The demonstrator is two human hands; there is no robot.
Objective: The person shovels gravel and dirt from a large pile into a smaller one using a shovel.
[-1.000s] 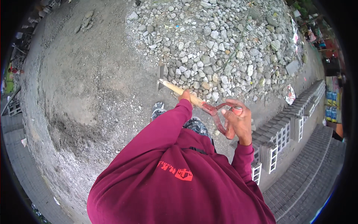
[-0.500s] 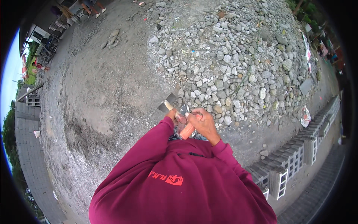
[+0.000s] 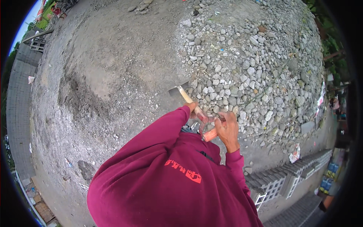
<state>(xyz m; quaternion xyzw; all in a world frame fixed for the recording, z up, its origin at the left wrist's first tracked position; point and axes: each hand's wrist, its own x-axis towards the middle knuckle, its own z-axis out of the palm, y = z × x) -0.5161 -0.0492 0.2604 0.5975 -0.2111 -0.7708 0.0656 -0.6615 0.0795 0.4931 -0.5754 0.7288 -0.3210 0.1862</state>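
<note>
A shovel with a pale wooden shaft [image 3: 185, 96] and a reddish D-shaped handle [image 3: 210, 135] is held in front of my waist. My left hand [image 3: 191, 106] is closed around the shaft, a little above the grey metal blade [image 3: 174, 91]. At the handle end, the fingers of my right hand [image 3: 227, 130] curl over the reddish grip. The blade points away from me, over the border between grey sandy ground [image 3: 124, 68] and a spread of loose stones [image 3: 242, 81]. Whether it touches the ground I cannot tell.
Hollow concrete blocks [image 3: 274, 187] stand in a row at the lower right, with a pale sack [image 3: 294, 153] near them. More stacked blocks [image 3: 20, 102] line the left side. A person in red [image 3: 56, 10] is far off at the upper left.
My view has turned, so the stones and ground sit further right. The shovel blade now reaches further from my body, and more of the shaft shows. Both hands still hold it.
</note>
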